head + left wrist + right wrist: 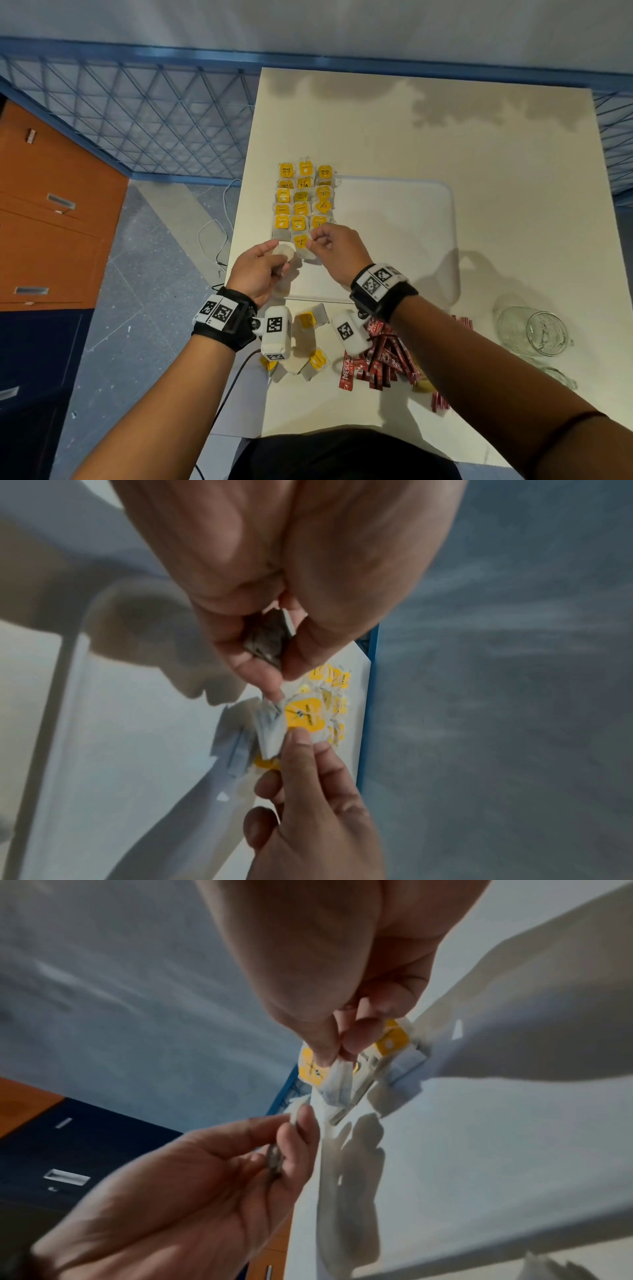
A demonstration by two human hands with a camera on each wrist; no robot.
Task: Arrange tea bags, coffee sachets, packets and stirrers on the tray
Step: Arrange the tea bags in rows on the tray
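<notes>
Tea bag (303, 247) pinched by both hands (over the tray (394, 240)).

Yellow-tagged tea bags (301, 202) on a white tray (404, 240); red coffee sachets (383, 359) (white lettering); cream table (479, 144).

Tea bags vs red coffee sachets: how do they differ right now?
The tea bags are squarish with yellow tags; the red coffee sachets are long, narrow sticks. Most tea bags lie in neat rows on the tray; the sachets sit in a loose heap on the table, off the tray. The left hand and right hand each hold a tea bag; neither touches a sachet. A few tea bags also lie loose off the tray.
</notes>
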